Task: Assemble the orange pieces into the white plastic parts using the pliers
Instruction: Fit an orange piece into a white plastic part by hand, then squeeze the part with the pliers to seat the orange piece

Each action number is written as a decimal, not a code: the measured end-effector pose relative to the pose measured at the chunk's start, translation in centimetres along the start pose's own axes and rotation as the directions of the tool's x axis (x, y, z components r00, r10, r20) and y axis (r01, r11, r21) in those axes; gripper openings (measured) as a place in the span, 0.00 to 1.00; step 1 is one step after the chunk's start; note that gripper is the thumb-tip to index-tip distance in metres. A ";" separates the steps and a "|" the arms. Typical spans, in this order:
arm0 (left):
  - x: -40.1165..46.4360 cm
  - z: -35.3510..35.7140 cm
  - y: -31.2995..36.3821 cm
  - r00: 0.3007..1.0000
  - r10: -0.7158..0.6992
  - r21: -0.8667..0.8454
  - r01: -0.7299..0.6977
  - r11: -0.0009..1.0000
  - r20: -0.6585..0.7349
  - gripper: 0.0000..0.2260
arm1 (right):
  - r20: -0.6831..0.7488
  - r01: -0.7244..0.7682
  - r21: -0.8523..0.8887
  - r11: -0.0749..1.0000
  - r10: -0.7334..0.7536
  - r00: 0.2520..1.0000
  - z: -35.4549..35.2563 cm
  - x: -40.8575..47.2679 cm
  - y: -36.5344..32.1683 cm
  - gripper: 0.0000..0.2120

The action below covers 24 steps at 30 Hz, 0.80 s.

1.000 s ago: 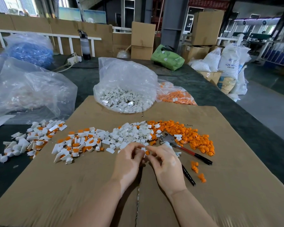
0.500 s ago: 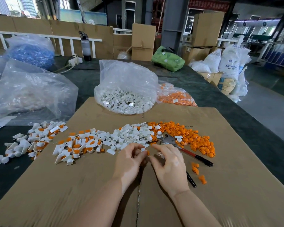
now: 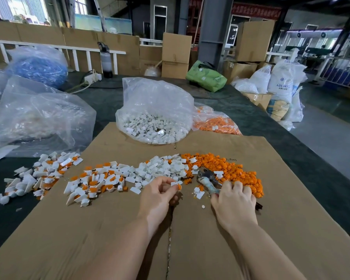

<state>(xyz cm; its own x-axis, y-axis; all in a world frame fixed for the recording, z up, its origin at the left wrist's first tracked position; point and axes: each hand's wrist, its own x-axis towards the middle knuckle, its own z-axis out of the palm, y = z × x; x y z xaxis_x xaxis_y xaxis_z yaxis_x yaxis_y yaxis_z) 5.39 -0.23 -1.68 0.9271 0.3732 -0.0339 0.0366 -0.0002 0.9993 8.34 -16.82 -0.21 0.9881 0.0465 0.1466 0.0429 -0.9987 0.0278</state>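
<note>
Right hand [image 3: 233,201] moved onto metal pliers [image 3: 207,179]; left hand [image 3: 158,194] pinches white-orange part [image 3: 176,185].

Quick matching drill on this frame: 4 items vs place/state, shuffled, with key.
Items
1. left hand
2. right hand
3. clear bag of white parts
4. loose orange pieces

Places/states
A. heaped on the cardboard, right of the white pile
B. pinches a white part with an orange piece
C. at the cardboard's far edge
D. on the pliers

Pairs: 1-B, 2-D, 3-C, 4-A
</note>
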 end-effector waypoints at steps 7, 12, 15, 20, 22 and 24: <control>0.4 0.0 1.3 0.989 -0.144 -0.261 0.144 0.955 0.020 0.04 | 0.199 0.126 0.493 0.861 -0.253 0.947 -3.4 -0.4 -1.3 0.14; 0.6 -0.6 2.0 0.986 -0.169 -0.282 0.162 0.946 0.003 0.05 | 0.352 -0.033 0.749 0.662 -0.355 0.866 -5.2 -0.7 -1.7 0.17; 0.7 -1.0 2.2 0.985 -0.170 -0.279 0.157 0.947 -0.024 0.04 | 0.411 -0.080 0.759 0.646 -0.381 0.829 -5.8 -0.7 -1.8 0.16; 1.1 -1.1 2.5 0.983 -0.176 -0.256 0.158 0.954 -0.049 0.03 | 0.505 -0.230 0.789 0.570 -0.386 0.772 -5.7 -0.8 -2.1 0.15; 1.3 -1.1 2.6 0.982 -0.175 -0.239 0.154 0.959 -0.069 0.03 | 0.512 -0.243 0.796 0.555 -0.403 0.759 -5.7 -0.8 -2.1 0.14; 1.6 -1.2 2.6 0.979 -0.185 -0.223 0.162 0.961 -0.084 0.03 | 0.501 -0.216 0.795 0.567 -0.413 0.761 -5.7 -0.7 -2.1 0.15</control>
<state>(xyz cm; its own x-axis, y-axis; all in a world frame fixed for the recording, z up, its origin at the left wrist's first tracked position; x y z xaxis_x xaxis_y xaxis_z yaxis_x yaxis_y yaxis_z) 6.52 1.44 0.89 0.8697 0.4435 -0.2168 0.1023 0.2677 0.9581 6.67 -14.60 5.24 0.8079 0.4368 -0.3956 -0.0717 -0.5935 -0.8016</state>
